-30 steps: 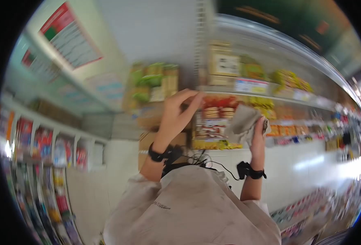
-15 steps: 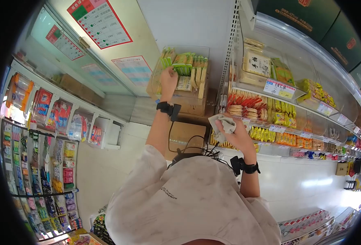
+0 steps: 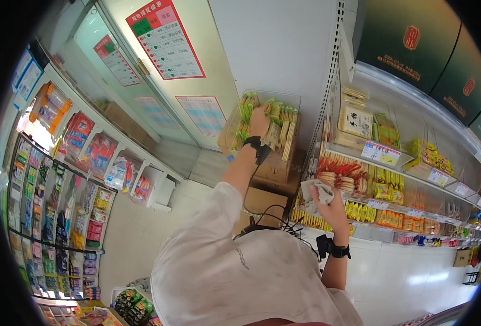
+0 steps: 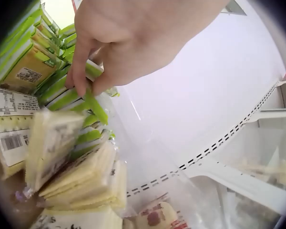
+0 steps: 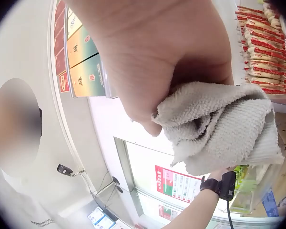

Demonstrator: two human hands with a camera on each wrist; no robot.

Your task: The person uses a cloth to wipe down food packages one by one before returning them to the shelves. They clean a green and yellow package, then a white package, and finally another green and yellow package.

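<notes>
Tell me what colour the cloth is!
The cloth is light grey; it shows best in the right wrist view.

One left hand (image 3: 259, 121), one right hand (image 3: 334, 211), one grey cloth (image 3: 310, 196), two black wrist cameras (image 3: 322, 246), one clear bin (image 3: 293, 102) — its snack packets (image 3: 286, 115) too many to count

Head camera: above and behind the fingers (image 3: 260, 111), facing forward-down, farthest off. Wrist cameras: close, each facing its own hand's fingers. Head and left wrist share the packets (image 4: 62, 100) at the left fingers (image 4: 79, 71).
</notes>
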